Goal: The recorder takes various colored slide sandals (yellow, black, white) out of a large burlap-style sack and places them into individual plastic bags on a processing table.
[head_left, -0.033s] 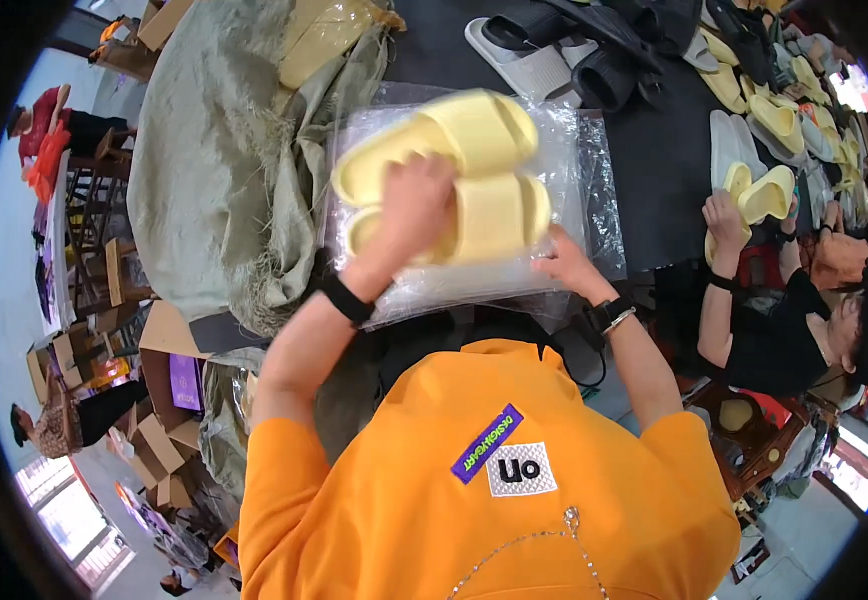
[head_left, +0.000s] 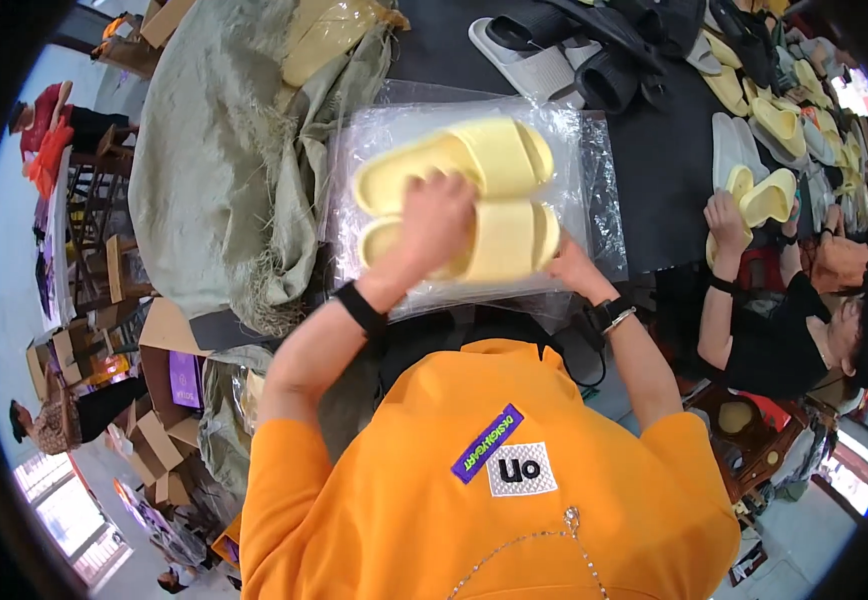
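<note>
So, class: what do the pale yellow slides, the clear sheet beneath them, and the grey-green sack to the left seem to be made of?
Pale yellow slides: probably moulded foam or soft rubber; matte, thick, rounded, seamless.
Clear sheet: thin plastic film, likely bags; glossy, crinkled, see-through.
Grey-green sack: seemingly coarse woven cloth; dull, with frayed threads along its edge.
The left hand presses on the nearer slide.

A black desk (head_left: 674, 190) carries everything. A stack of clear plastic bags (head_left: 594, 170) lies on its near part with two pale yellow slides (head_left: 494, 160) on top, and a grey-green sack (head_left: 214, 170) is heaped at the left. Farther back lie grey and black slides (head_left: 564, 65), with more yellow ones (head_left: 774, 115) toward the right.
</note>
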Demonstrator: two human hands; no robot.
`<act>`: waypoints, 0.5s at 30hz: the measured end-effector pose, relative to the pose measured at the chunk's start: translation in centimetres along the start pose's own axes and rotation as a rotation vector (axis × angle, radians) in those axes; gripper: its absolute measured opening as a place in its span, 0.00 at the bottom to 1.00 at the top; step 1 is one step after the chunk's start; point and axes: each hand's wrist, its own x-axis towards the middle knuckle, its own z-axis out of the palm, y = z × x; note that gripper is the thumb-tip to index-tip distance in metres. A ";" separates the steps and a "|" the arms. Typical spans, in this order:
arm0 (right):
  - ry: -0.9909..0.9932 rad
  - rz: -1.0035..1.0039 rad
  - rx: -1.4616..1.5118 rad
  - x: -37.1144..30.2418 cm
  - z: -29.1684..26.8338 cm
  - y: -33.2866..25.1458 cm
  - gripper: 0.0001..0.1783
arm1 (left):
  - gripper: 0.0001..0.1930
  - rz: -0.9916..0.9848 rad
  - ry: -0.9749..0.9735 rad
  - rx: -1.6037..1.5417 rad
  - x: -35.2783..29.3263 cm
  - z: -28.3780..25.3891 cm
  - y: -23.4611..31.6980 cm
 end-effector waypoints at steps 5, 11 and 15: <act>-0.025 0.100 0.123 -0.8 -0.8 2.5 0.40 | 0.11 -0.182 0.049 0.013 -6.7 7.9 -3.1; -0.043 0.002 0.218 -1.5 -0.8 3.0 0.40 | 0.14 -0.546 0.059 0.197 -11.0 5.4 -11.1; 0.020 -0.270 0.016 -1.7 -1.7 4.0 0.39 | 0.10 -0.673 0.085 0.149 -10.1 2.5 -12.9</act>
